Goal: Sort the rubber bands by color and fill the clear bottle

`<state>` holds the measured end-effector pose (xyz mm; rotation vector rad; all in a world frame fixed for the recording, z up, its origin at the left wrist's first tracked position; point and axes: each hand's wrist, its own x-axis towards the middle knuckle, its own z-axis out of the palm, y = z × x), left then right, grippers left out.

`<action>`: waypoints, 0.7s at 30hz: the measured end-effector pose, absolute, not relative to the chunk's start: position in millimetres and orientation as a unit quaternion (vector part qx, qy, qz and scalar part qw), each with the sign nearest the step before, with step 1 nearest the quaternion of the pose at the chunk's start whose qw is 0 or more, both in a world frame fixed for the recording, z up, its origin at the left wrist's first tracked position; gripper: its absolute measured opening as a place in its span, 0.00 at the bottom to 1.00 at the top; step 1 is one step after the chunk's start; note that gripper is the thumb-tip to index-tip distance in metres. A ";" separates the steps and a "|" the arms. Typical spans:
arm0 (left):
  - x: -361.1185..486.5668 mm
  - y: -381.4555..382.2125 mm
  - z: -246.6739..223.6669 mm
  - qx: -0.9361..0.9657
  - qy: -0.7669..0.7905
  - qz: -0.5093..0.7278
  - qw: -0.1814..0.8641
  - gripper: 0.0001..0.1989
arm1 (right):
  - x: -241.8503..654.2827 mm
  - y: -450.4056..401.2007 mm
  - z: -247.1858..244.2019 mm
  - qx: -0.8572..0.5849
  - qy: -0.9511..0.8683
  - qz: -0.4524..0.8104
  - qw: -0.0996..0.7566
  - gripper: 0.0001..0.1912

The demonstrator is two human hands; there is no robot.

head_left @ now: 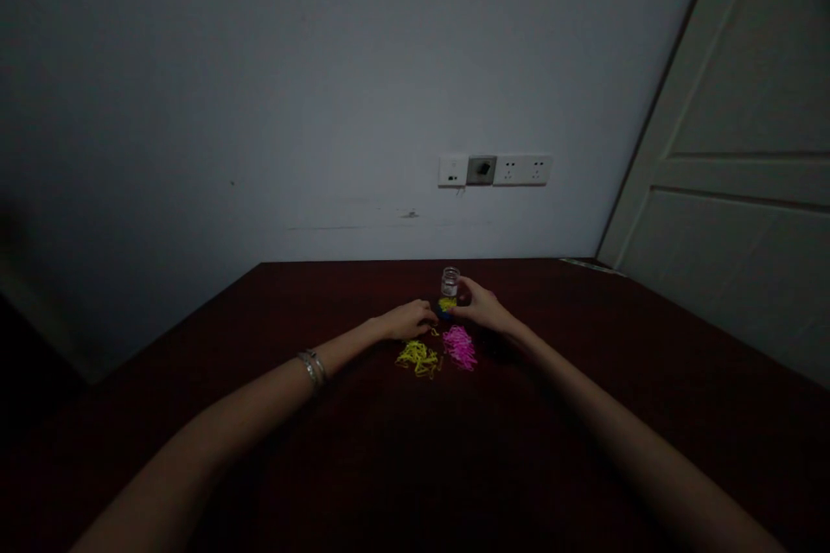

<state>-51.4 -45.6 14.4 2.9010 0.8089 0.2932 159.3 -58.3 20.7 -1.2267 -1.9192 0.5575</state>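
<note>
Just behind the loose piles, a small blue-edged container (443, 312) holds yellow strands. My right hand (483, 308) reaches round its right side, thumb at the front edge and index finger up beside a clear jar (450, 281). The jar stands upright behind the container. On the left, my left hand (410, 320) is bent down with its fingertips together beside the container. Whatever those fingers pinch is too small to make out. Closer to me lie a pile of thin yellow bands (418, 358) and a pile of pink bands (460, 347), side by side.
All of this rests on a dark red-brown table (402, 458) that meets a pale wall (311, 104). A row of sockets (494, 170) is set in the wall above the jar. A panelled door (732, 164) stands at the right. The room is dim.
</note>
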 end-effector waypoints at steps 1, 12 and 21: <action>-51.2 -45.9 14.3 0.957 0.267 0.097 0.054 0.12 | 156.0 -54.0 19.7 -0.482 -0.754 0.230 0.381 0.35; -56.0 -46.1 12.2 0.945 0.290 0.123 0.081 0.08 | 144.0 -35.2 17.4 -0.445 -0.753 0.284 0.394 0.26; -72.8 -39.2 24.6 0.922 0.333 0.174 0.097 0.08 | 126.0 -39.5 7.1 -0.441 -0.759 0.237 0.415 0.23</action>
